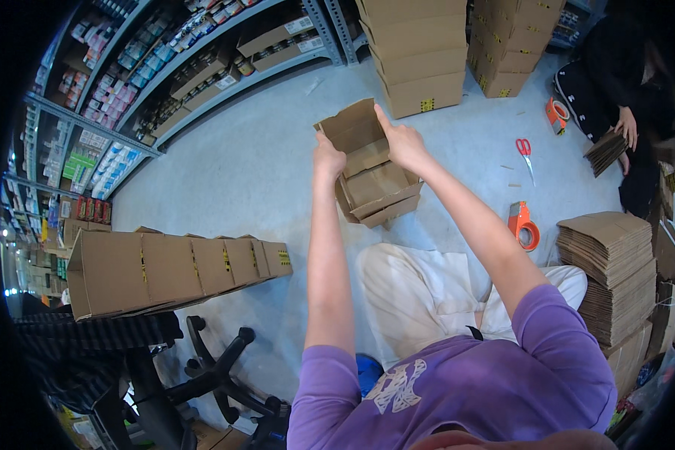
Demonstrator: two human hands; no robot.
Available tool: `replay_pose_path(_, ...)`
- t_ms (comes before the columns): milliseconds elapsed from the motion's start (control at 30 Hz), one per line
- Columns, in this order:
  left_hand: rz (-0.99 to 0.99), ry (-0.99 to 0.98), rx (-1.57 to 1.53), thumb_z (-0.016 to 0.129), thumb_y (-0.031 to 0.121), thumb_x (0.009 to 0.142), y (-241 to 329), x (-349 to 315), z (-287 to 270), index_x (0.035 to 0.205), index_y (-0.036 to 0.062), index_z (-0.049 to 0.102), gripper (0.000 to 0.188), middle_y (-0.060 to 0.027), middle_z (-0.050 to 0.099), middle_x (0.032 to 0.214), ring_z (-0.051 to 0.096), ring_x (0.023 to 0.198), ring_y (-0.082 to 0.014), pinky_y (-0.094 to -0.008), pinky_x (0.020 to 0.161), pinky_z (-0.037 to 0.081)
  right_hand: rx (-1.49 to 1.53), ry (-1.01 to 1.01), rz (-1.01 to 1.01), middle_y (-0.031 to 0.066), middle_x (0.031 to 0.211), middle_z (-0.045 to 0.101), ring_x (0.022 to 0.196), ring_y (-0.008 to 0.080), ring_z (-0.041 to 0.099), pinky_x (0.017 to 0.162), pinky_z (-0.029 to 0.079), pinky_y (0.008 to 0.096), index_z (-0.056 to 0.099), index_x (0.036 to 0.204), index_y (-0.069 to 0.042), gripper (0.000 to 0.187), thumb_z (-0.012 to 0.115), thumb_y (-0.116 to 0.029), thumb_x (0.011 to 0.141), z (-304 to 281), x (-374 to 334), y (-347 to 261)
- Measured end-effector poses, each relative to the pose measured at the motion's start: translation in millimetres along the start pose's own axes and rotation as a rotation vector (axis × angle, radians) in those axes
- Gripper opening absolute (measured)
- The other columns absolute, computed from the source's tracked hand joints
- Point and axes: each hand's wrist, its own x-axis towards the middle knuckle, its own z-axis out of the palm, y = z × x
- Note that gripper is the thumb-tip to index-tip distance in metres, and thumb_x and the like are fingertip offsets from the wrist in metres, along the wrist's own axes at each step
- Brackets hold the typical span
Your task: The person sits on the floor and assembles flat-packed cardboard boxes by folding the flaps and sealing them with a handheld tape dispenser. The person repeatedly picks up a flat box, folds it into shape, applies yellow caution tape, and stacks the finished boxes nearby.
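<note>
1. The left hand point(328, 157) was closed on the left wall of an open brown box point(386, 184)
2. The right hand point(405, 146) gripped the opposite wall, index finger stretched along it
3. The box was ahead of the white trousers point(405, 289); whether it rested on the floor point(251, 157) or hung just above was hard to tell
4. Uneven pressure from the two hands could have skewed the box or creased a wall
5. No tape showed on its visible faces, so a loosened grip might have let the flaps spring apart
6. A shifting knee might have knocked the nearer orange tape dispenser point(514, 216)
</note>
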Motion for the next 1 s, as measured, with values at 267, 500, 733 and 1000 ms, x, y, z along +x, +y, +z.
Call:
replay_pose_path(267, 0.091, -0.087, -0.084, 0.049, -0.006, 0.074, 20.8, -2.0, 20.4, 0.139, -0.0066, 0.021, 0.071, -0.0306, 0.056, 0.120, 0.054, 0.116, -0.0409, -0.0412, 0.096, 0.045, -0.016, 0.017, 0.059, 0.0206, 0.089, 0.067, 0.077, 0.0352, 0.066, 0.067, 0.053, 0.0454, 0.009, 0.152, -0.015, 0.084, 0.051, -0.002, 0.080, 2.9, -1.3, 22.1)
replay_pose_path(500, 0.330, 0.070, 0.004, 0.070, 0.014, 0.078, -96.9, 51.8, -9.9, 0.144, -0.0021, 0.020, 0.084, -0.0194, 0.037, 0.144, 0.042, 0.128, -0.0315, -0.0390, 0.109, 0.032, 0.469, 0.178, -0.055, 0.0260, 0.114, 0.060, 0.107, 0.0390, 0.058, 0.090, 0.046, 0.0450, 0.010, 0.150, -0.014, 0.089, 0.066, -0.038, 0.085, -24.7, -39.0, -11.2)
replay_pose_path(733, 0.490, 0.208, 0.250, 0.065, -0.005, 0.066, -87.8, -53.5, 0.2, 0.150, 0.0028, 0.010, 0.101, -0.0250, 0.034, 0.146, 0.038, 0.133, -0.0353, -0.0347, 0.109, 0.032, 0.017, 0.825, 0.730, 0.0222, 0.112, 0.060, 0.102, 0.0349, 0.059, 0.091, 0.047, 0.0412, 0.060, 0.112, 0.002, 0.043, 0.064, -0.032, 0.086, -159.4, -306.1, 274.2)
replay_pose_path(1000, 0.132, 0.135, 0.442, 0.060, -0.012, 0.066, -89.2, -68.0, -72.3, 0.151, 0.0062, 0.012, 0.099, -0.0311, 0.056, 0.119, 0.058, 0.108, -0.0406, -0.0417, 0.090, 0.047, -0.302, 0.360, 1.524, 0.0201, 0.139, 0.036, 0.119, 0.0386, 0.039, 0.094, 0.038, 0.0534, 0.063, 0.116, 0.000, 0.038, 0.059, -0.023, 0.086, -164.4, -367.2, 401.6)
